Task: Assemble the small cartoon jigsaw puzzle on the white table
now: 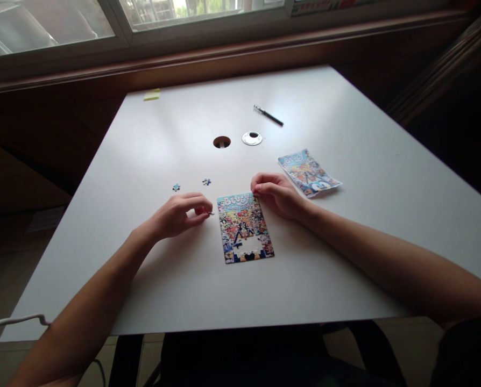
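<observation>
A colourful jigsaw puzzle (244, 221) lies on the white table, with a pale gap in its lower part where the backing shows. Just left of it, my left hand (186, 212) pinches a small puzzle piece (211, 214) between thumb and fingertips. My right hand (275, 192) rests at the puzzle's top right corner, fingers curled and closed; whether anything is inside them is hidden. Two loose puzzle pieces, one bluish (176, 187) and one darker (206, 182), lie beyond my left hand.
A creased picture sheet (309, 173) printed like the puzzle lies right of my right hand. Farther back are a black pen (268, 115), a round cable hole (221, 142), its silver cover (252, 138) and a yellow sticky note (151, 94). A white cable (18, 319) crosses the near left corner.
</observation>
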